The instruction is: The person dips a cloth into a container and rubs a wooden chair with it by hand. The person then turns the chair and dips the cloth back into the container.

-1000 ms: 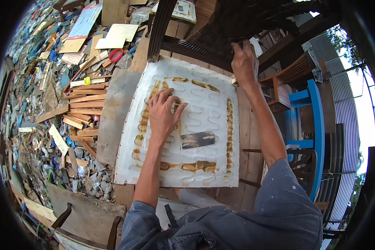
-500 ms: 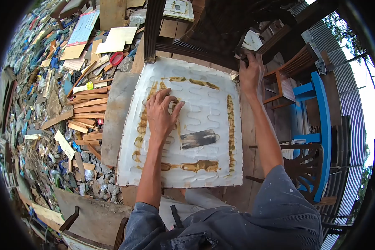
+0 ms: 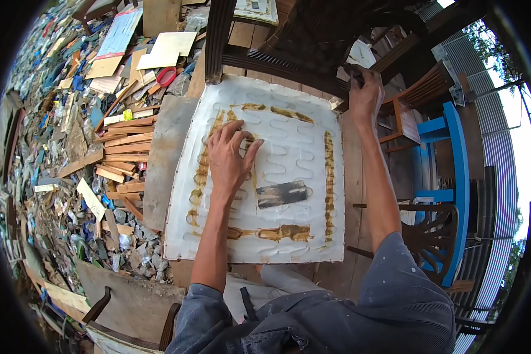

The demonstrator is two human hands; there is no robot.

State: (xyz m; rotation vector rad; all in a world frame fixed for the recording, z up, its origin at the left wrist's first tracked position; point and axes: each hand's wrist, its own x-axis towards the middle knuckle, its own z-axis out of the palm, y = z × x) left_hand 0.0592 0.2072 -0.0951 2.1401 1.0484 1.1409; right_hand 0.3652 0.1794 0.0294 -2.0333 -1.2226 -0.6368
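Note:
A white panel (image 3: 292, 141) with wavy spring-like ridges and brown-stained strips lies below me, joined to or against a dark wooden chair frame (image 3: 277, 69). My left hand (image 3: 229, 158) rests on the panel's left half, fingers bent and spread, holding nothing. A black label-like patch (image 3: 282, 194) is on the panel to its right. My right hand (image 3: 366, 97) is beside the dark frame at the upper right, with its fingers curled. Something dark shows at the fingertips, but I cannot make out what it is.
Broken rubble and scraps (image 3: 47, 147) spread along the left, with a stack of wood strips (image 3: 130, 144). A blue wooden frame (image 3: 456, 194) and a brown chair (image 3: 404, 121) stand at the right. A grey board (image 3: 170, 159) borders the panel's left side.
My right hand has moved slightly right and a little up the image along the dark frame. My left hand stays on the panel. The view has shifted slightly.

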